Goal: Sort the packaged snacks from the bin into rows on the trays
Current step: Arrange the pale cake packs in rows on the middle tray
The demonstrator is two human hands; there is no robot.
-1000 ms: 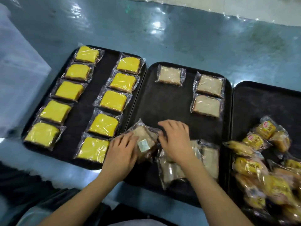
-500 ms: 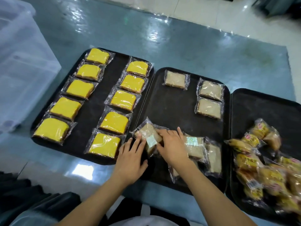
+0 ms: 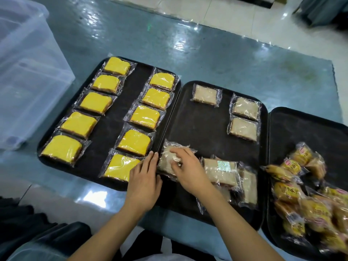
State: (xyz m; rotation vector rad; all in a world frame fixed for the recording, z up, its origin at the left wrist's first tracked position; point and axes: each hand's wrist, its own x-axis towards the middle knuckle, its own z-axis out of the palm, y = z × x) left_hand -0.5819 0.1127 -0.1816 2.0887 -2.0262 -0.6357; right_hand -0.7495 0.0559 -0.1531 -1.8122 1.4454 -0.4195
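A beige cake packet (image 3: 166,159) lies flat at the near left corner of the middle black tray (image 3: 197,127). My right hand (image 3: 188,172) curls over it and pinches its wrapper. My left hand (image 3: 144,182) rests with straight fingers against the packet's left edge, at the seam between the trays. Three beige packets (image 3: 243,128) sit in rows at the tray's far end. A loose pile of beige packets (image 3: 223,173) lies just right of my right hand.
The left tray (image 3: 132,85) holds two rows of yellow cake packets (image 3: 134,142). On the right tray (image 3: 301,129) lies a heap of yellow-wrapped buns (image 3: 301,202). A clear plastic bin (image 3: 28,81) stands at the far left on the glossy teal floor.
The beige packet, held tilted between both hands before, now lies flat on the middle tray's near left corner. My left hand's fingers have straightened beside it.
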